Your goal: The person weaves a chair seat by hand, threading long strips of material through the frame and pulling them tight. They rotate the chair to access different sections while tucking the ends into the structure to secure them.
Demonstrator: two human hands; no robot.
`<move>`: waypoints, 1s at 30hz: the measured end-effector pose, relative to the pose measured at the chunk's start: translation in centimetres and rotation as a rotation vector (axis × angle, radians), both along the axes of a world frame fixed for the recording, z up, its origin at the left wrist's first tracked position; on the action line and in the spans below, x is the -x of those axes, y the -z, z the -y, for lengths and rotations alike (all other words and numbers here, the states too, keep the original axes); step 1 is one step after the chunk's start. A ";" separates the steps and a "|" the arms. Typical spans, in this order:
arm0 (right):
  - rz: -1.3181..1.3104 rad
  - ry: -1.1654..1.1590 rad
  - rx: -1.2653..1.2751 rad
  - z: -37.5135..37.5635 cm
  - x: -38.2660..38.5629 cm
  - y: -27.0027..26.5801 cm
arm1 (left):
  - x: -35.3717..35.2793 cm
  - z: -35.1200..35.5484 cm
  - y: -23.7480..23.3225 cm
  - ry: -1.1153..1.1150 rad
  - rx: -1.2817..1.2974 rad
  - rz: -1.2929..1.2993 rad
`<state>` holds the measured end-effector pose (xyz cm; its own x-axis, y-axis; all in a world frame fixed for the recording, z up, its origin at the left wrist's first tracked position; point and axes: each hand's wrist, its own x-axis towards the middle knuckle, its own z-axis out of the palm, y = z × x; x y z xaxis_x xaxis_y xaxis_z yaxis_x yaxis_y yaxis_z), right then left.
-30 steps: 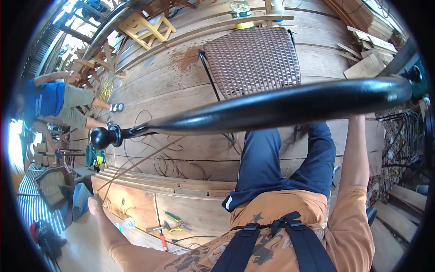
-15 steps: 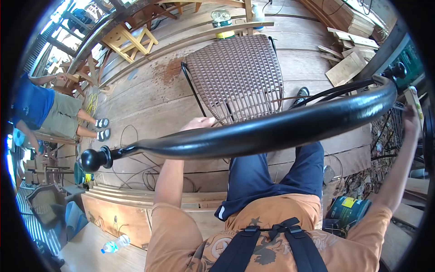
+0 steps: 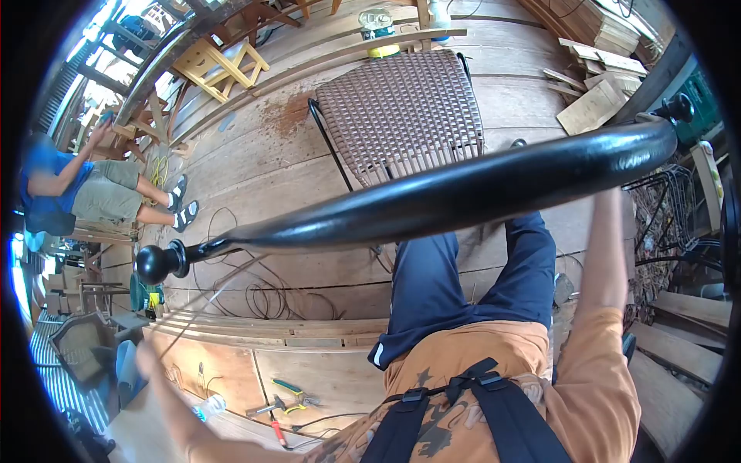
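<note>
My left hand [image 3: 145, 361] is far out at lower left, blurred, closed around a thin brown weaving strand [image 3: 202, 310]. The strand runs up to the right and passes behind a black curved bar [image 3: 448, 197] with ball ends, which crosses the view close to the camera. Beyond the bar stands a chair with a woven brown seat [image 3: 397, 108] on a black metal frame; its near edge shows open slats. The bar hides my right hand; only the forearm shows, reaching up behind it near the chair's right side.
Pliers [image 3: 293, 397], a hammer [image 3: 266, 407] and a red-handled tool [image 3: 278, 430] lie on the wooden bench at lower left. Loose strands [image 3: 270, 299] coil on the plank floor. A person in blue [image 3: 65, 181] sits at left. Wood offcuts [image 3: 594, 108] are piled at upper right.
My left hand has swung from the seat's near edge down to the lower left, drawing the strand out. My right arm has come inward from the far right. The person at left has raised a hand.
</note>
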<state>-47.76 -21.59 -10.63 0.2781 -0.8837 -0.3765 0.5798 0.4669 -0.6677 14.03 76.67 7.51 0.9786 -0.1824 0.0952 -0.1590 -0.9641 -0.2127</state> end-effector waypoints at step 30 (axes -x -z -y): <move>0.327 -0.229 -0.128 -23.1 -7.2 1.8 | 0.7 44.1 21.3 0.002 1.356 -1.289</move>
<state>-40.59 1.51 -12.44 0.5847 -0.7371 -0.3389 0.6234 0.6755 -0.3937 13.29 32.57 -13.79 0.5576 -0.6266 -0.5444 0.4210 -0.3518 0.8361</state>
